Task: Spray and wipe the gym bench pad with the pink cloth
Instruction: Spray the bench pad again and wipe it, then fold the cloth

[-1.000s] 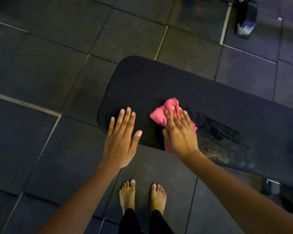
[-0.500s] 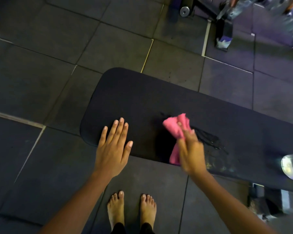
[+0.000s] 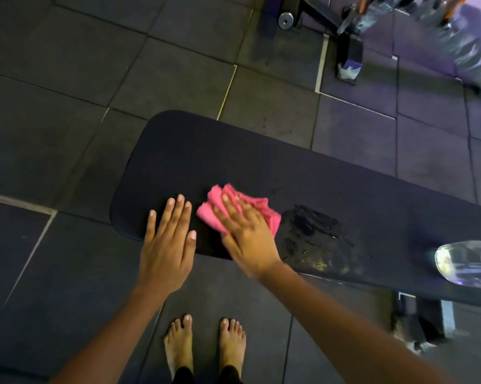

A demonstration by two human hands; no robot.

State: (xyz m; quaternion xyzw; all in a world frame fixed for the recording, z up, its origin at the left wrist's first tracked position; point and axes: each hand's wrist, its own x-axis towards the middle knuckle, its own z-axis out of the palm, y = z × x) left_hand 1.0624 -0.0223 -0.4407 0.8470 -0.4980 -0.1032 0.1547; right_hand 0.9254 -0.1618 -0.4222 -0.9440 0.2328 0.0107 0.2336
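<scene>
No text or label can be read anywhere.

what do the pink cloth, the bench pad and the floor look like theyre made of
The crumpled pink cloth looks like soft woven or microfibre fabric: it bunches into folds under the right hand. The long black bench pad seems to be matte vinyl or leatherette over padding, since the wet patch sits glistening on its surface. The dark grey floor tiles look like dull rubber matting with visible seams.

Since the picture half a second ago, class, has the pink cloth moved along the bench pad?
Yes. The cloth, under the right hand, has slid left along the pad, away from the wet patch and toward the left hand.
</scene>
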